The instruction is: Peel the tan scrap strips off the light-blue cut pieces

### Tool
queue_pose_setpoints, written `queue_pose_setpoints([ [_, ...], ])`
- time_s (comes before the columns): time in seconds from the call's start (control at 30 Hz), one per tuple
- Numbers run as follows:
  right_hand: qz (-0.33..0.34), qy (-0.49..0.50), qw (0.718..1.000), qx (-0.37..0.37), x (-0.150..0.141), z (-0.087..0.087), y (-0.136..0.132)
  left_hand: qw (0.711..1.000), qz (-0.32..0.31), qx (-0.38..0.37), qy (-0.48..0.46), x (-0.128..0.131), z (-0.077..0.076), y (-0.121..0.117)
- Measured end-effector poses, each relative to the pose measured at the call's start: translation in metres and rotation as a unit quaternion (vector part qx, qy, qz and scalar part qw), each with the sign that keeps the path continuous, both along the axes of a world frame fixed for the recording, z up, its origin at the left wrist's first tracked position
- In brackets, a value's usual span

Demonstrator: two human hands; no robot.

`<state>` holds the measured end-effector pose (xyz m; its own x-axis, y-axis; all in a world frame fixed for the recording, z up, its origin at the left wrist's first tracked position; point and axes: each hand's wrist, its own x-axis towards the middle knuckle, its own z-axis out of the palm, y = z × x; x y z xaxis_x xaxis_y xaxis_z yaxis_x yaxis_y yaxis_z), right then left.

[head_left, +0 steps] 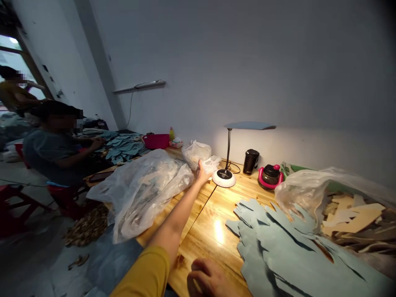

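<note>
My left arm, in a yellow sleeve, reaches across the wooden table. At its far end my left hand (204, 172) is closed on a small clear plastic bag (198, 152) beside the lamp; the thumb shows, the other fingers are mostly hidden. Low in the view, my right hand (212, 279) is over the near part of the table with its fingers curled in, and nothing shows in it. To its right lies a spread of pale blue-grey cut sheet pieces (278, 243). A large clear plastic bag (148, 185) lies left of my left arm.
A lit desk lamp (224, 178), a black tumbler (251, 161) and a pink-handled jar (271, 176) stand along the wall. Scraps (352, 218) fill a plastic-lined container at right. Co-worker (58, 144) sits at left near blue pieces (126, 146) and a pink basket (156, 141).
</note>
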<state>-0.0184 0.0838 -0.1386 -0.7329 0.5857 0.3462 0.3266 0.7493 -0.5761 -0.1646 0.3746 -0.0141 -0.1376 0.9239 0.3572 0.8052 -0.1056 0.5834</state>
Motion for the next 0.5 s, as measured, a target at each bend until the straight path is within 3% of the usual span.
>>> queue_pose_setpoints([
  [0.13, 0.020, 0.028, 0.995, -0.090, 0.009, 0.021, -0.004, 0.995, -0.064, -0.048, 0.060, -0.015, -0.016, -0.008],
  [0.27, 0.000, 0.087, 0.986, -0.143, 0.016, 0.040, -0.012, 0.983, -0.130, -0.042, 0.125, -0.042, -0.031, -0.059],
  [0.4, -0.175, 0.225, 0.952, -0.116, 0.015, 0.053, 0.004, 0.969, -0.185, -0.019, 0.163, -0.069, -0.036, -0.131],
  [0.5, -0.300, 0.247, 0.919, -0.064, 0.010, 0.066, 0.033, 0.957, -0.222, 0.014, 0.184, -0.081, -0.037, -0.182],
])
